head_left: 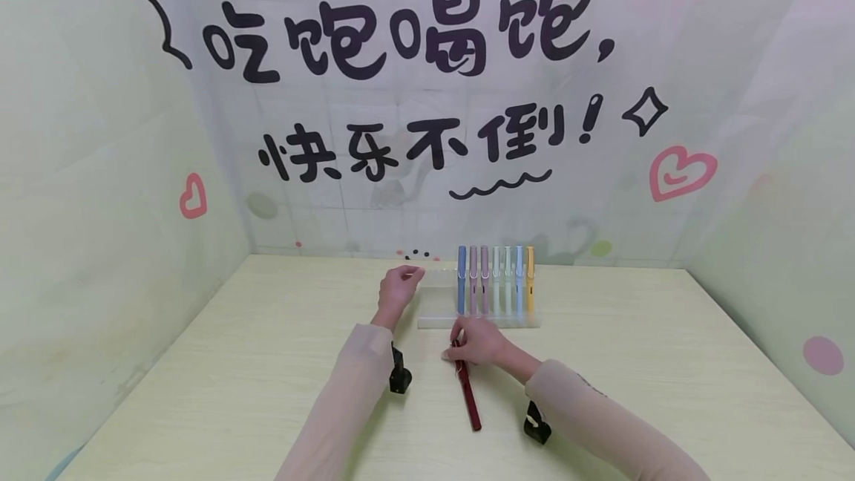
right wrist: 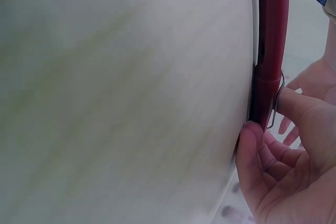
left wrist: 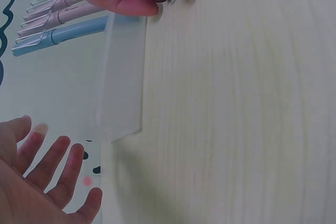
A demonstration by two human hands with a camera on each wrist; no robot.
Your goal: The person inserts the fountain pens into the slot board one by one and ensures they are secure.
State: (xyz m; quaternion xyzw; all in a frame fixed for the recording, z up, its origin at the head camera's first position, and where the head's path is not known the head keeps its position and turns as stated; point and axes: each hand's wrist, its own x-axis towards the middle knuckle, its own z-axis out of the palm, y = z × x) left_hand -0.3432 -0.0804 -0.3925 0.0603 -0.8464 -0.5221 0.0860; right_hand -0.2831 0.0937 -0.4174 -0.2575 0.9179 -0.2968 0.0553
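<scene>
A dark red pen (head_left: 469, 396) with a wire clip slants towards me, its far end pinched between the thumb and fingers of my right hand (head_left: 477, 341). In the right wrist view the red pen (right wrist: 272, 40) runs close along the tabletop. A clear pen holder (head_left: 437, 323) stands just beyond, with several capped pens (head_left: 496, 288) upright side by side in its right part. My left hand (head_left: 397, 289) is at the holder's upper left corner, thumb and index finger pinching its edge. The other fingers of that left hand (left wrist: 58, 177) are spread in the left wrist view.
The pale wooden table (head_left: 267, 362) reaches back to a fabric wall (head_left: 320, 221) printed with large black characters and hearts. Both sleeves carry a black wrist camera, one at the left sleeve (head_left: 399, 373) and one at the right sleeve (head_left: 537, 425).
</scene>
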